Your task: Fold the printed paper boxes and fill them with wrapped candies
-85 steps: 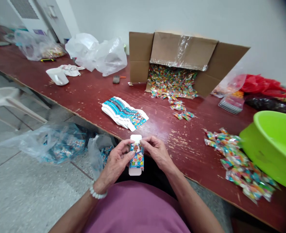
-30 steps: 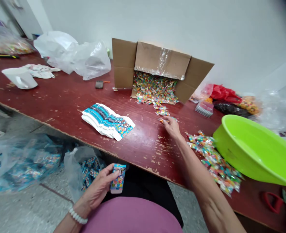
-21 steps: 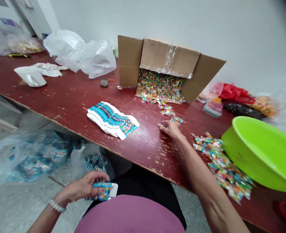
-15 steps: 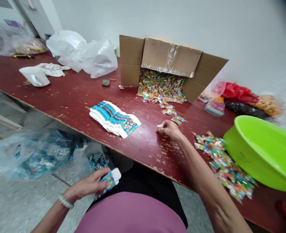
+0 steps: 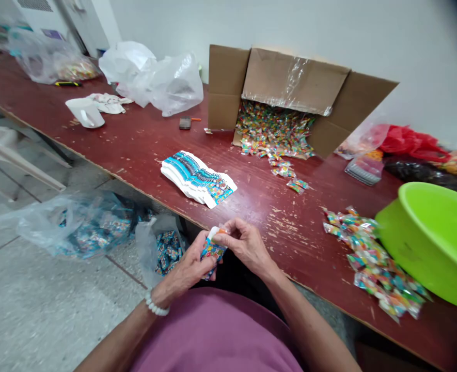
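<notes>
Just off the table's near edge, my left hand (image 5: 191,266) is closed around a small blue printed box (image 5: 211,251) with its white end flap up. My right hand (image 5: 246,243) meets it at the open top, thumb and fingers pinching a small candy packet (image 5: 222,231), of which only an orange bit shows. Beyond my hands lies a fanned stack of flat blue-and-white cartons (image 5: 197,178). To the right of that stack are a few loose candy packets (image 5: 298,185), and a larger pile of candy packets (image 5: 375,263) lies farther right.
A tipped cardboard box (image 5: 298,77) spills candy packets onto the table (image 5: 135,155). At right stands a green basin (image 5: 402,237). A white mug (image 5: 85,112) and plastic bags (image 5: 166,82) are at the back left. Below, bags of blue boxes (image 5: 96,227) rest on the floor.
My right hand has left the tabletop with the small packet and come to the box's open end. My left hand has raised the box toward it. The view has shifted left.
</notes>
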### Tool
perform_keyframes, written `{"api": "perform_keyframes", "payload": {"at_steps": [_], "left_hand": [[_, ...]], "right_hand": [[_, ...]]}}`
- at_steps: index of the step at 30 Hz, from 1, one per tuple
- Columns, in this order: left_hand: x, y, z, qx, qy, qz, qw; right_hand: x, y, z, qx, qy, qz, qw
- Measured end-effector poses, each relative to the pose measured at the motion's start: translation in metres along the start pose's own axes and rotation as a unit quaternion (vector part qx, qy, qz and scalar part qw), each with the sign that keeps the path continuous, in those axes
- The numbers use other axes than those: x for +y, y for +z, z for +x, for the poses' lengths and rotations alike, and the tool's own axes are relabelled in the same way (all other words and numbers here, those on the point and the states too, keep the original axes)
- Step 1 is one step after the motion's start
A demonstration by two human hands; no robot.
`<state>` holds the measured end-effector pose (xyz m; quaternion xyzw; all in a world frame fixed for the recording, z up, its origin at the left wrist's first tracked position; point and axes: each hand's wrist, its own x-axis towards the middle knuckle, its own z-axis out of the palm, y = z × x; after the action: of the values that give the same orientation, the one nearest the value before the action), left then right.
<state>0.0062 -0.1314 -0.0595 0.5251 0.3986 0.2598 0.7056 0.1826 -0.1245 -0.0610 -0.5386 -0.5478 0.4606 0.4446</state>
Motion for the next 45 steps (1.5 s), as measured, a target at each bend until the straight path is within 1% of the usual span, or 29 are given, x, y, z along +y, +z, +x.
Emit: {"api": "perform_keyframes", "payload": {"at_steps": [3, 5, 7, 10, 12, 13, 15, 17, 18, 21, 22, 24, 26, 27, 29, 30, 31, 32, 33, 34, 35, 37, 40, 42, 45], "left_hand": [[0.000, 0.004, -0.001, 0.007, -0.006, -0.022, 1.000], [-0.001, 0.004, -0.002, 0.012, -0.012, -0.053, 0.998], [-0.001, 0.004, -0.002, 0.015, -0.011, -0.075, 0.997], [0.000, 0.002, -0.003, 0.000, -0.007, -0.085, 0.996], [0.000, 0.002, -0.004, -0.007, -0.005, -0.081, 0.997], [0.000, 0.003, -0.004, -0.002, -0.002, -0.079, 0.997], [0.000, 0.005, -0.002, 0.016, 0.004, -0.076, 0.997], [0.000, 0.008, 0.000, 0.034, 0.002, -0.088, 0.996], [0.000, 0.009, 0.001, 0.041, -0.003, -0.101, 0.994], [0.000, 0.013, 0.003, 0.059, -0.019, -0.160, 0.985], [0.001, 0.014, 0.003, 0.064, -0.019, -0.173, 0.983], [0.001, 0.017, 0.003, 0.070, -0.012, -0.181, 0.981], [0.000, 0.018, 0.003, 0.078, -0.003, -0.182, 0.980], [0.000, 0.018, 0.003, 0.082, -0.003, -0.186, 0.979], [-0.001, 0.016, 0.005, 0.082, -0.019, -0.209, 0.974], [-0.001, 0.014, 0.005, 0.075, -0.038, -0.228, 0.970], [-0.001, 0.012, 0.006, 0.064, -0.059, -0.251, 0.964], [-0.001, 0.010, 0.007, 0.049, -0.079, -0.275, 0.957], [-0.001, 0.009, 0.007, 0.036, -0.095, -0.296, 0.950], [-0.001, 0.007, 0.007, 0.026, -0.105, -0.310, 0.944], [-0.002, 0.007, 0.008, 0.024, -0.107, -0.316, 0.942], [-0.003, 0.007, 0.008, 0.033, -0.101, -0.304, 0.947], [-0.005, 0.010, 0.009, 0.062, -0.082, -0.268, 0.958], [-0.005, 0.011, 0.009, 0.060, -0.081, -0.257, 0.961], [-0.007, 0.011, 0.008, 0.039, -0.088, -0.256, 0.962]], "right_hand": [[-0.005, -0.009, -0.005, -0.045, -0.038, -0.062, 0.996], [-0.009, -0.013, -0.007, -0.063, -0.048, -0.065, 0.995], [-0.009, -0.015, -0.008, -0.053, -0.024, -0.021, 0.998], [-0.002, -0.012, -0.007, -0.026, 0.034, 0.036, 0.998], [0.001, -0.010, -0.006, -0.035, 0.059, 0.041, 0.997], [0.003, -0.009, -0.007, -0.053, 0.069, 0.051, 0.995], [0.003, -0.009, -0.008, -0.101, 0.096, 0.108, 0.984], [0.002, -0.010, -0.010, -0.144, 0.129, 0.200, 0.961], [0.002, -0.011, -0.011, -0.155, 0.143, 0.242, 0.947], [0.005, -0.010, -0.013, -0.167, 0.164, 0.319, 0.919], [0.007, -0.008, -0.014, -0.164, 0.165, 0.326, 0.916], [0.011, -0.002, -0.014, -0.150, 0.163, 0.321, 0.921], [0.014, 0.005, -0.014, -0.117, 0.139, 0.292, 0.939], [0.014, 0.008, -0.015, -0.088, 0.110, 0.265, 0.954], [0.014, 0.012, -0.015, -0.018, 0.013, 0.177, 0.984], [0.013, 0.012, -0.016, 0.013, -0.044, 0.126, 0.991], [0.011, 0.012, -0.017, 0.029, -0.094, 0.078, 0.992], [0.010, 0.012, -0.018, 0.030, -0.130, 0.042, 0.990], [0.009, 0.011, -0.019, 0.018, -0.149, 0.019, 0.988], [0.008, 0.010, -0.020, 0.000, -0.150, 0.009, 0.989], [0.007, 0.009, -0.020, -0.018, -0.136, 0.009, 0.991], [0.007, 0.008, -0.020, -0.043, -0.073, 0.040, 0.996], [0.006, 0.008, -0.016, -0.062, 0.034, 0.142, 0.987], [0.003, 0.009, -0.013, -0.070, 0.061, 0.204, 0.975], [-0.002, 0.011, -0.011, -0.081, 0.067, 0.251, 0.962]]}}
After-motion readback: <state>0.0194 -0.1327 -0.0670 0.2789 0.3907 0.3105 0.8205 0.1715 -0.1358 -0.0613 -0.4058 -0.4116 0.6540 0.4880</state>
